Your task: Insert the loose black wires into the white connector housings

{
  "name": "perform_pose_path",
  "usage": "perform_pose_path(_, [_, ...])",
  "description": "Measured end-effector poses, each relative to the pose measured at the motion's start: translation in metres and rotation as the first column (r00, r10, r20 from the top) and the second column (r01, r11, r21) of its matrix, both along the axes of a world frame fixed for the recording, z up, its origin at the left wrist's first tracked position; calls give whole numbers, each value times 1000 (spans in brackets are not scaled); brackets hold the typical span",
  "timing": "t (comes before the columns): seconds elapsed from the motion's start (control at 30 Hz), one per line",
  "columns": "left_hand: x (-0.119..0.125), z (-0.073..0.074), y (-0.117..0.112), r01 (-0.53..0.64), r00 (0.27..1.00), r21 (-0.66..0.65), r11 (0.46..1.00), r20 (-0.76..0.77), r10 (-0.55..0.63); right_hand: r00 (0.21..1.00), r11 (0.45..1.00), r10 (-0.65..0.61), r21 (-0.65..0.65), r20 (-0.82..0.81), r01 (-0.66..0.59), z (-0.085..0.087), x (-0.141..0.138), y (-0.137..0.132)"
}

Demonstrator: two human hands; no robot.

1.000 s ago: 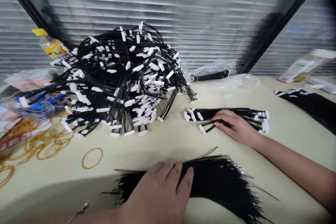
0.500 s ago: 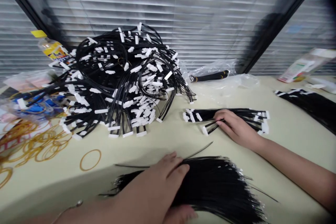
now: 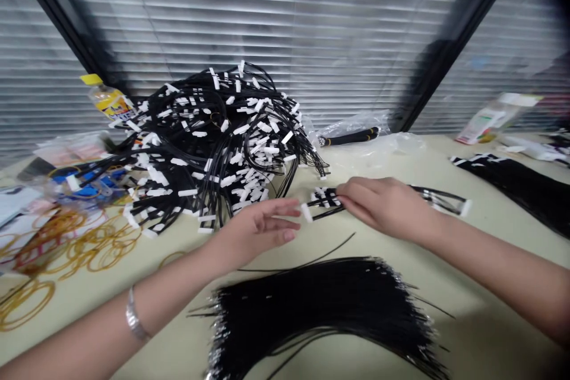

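Note:
My right hand (image 3: 383, 202) is closed on a black cable with white connectors (image 3: 307, 212), beside a small stack of similar cables (image 3: 323, 195) partly hidden under it. The cable's other white end sticks out past my wrist on the right. My left hand (image 3: 262, 228) hovers just left of that near connector, fingers apart and holding nothing. In front lies a thick bundle of loose black wires (image 3: 312, 297) with bare metal terminals at both ends. A large heap of black cables with white connectors (image 3: 214, 142) rises behind my left hand.
Yellow rubber bands (image 3: 93, 243) lie scattered at the left, near a bag of blue pieces (image 3: 98, 181). A yellow-capped bottle (image 3: 109, 101) stands behind. Clear plastic holds a tied black bundle (image 3: 351, 136). More black cables (image 3: 512, 181) lie at right.
My left hand has lifted off the loose wire bundle and moved up towards the connector. My right hand has shifted left and now grips a cable from the small stack. The view has shifted slightly.

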State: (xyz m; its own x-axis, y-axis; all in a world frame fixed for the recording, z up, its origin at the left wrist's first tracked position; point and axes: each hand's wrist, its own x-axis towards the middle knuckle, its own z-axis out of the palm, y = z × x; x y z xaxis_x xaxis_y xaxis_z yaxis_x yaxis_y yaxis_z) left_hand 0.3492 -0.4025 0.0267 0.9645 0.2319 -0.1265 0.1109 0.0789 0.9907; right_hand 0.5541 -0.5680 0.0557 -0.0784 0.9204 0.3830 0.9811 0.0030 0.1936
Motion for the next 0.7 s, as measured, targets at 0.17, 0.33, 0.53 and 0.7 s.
perform_pose_path(0.17, [4,-9,3,-158,987,-187,970,-59,149,981,995,65,-68,-182,-78,-11,-20,38])
perform_pose_path(0.33, [8,-21,16,-256,965,-252,933,-125,230,966,988,120,-73,-228,-140,-24,-20,52])
perform_pose_path(0.53, [10,-30,30,-231,964,-263,937,-189,185,913,953,184,-162,-365,-257,-20,-69,50])
perform_pose_path(0.7, [8,-30,33,-192,971,-252,949,-188,146,861,856,77,-409,-503,-316,-24,-113,66])
